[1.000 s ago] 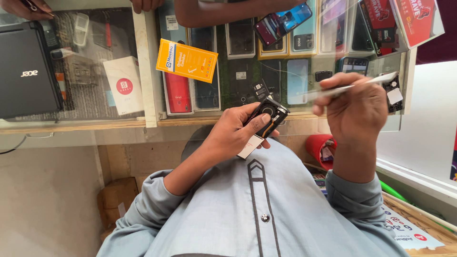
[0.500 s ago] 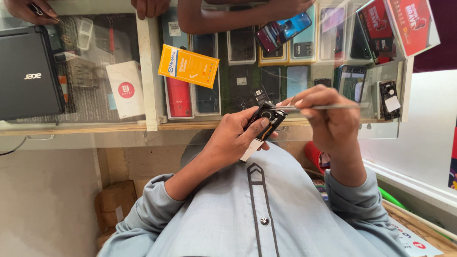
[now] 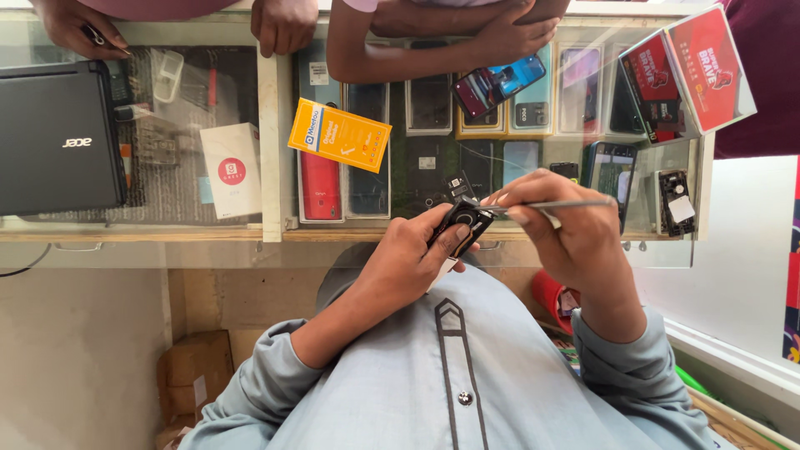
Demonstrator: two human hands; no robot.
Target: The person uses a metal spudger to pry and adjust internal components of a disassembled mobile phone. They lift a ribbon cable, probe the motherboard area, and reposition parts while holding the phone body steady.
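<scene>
Glass-topped worktop (image 3: 275, 225), phones and boxes under the pane; matte black laptop (image 3: 58, 150) on it. Orange carton (image 3: 339, 134) lies flat. Left hand (image 3: 408, 267), grip closed around a small black key fob (image 3: 458, 223) with round hollow, above the worktop's edge. Right hand (image 3: 567, 229) pinches thin metal tweezers (image 3: 550, 205), tip at the fob.

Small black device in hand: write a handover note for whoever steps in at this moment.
Left hand: gripping the small black device above the lap, by the glass counter.
Right hand: pinching a thin metal tool, its tip at the device's edge.
Done: device is picked up and the tool is brought to it.
Left: the work with the tool on the device; how far it has got cannot be told.
Other people's hands rest on the counter's far side.
</scene>
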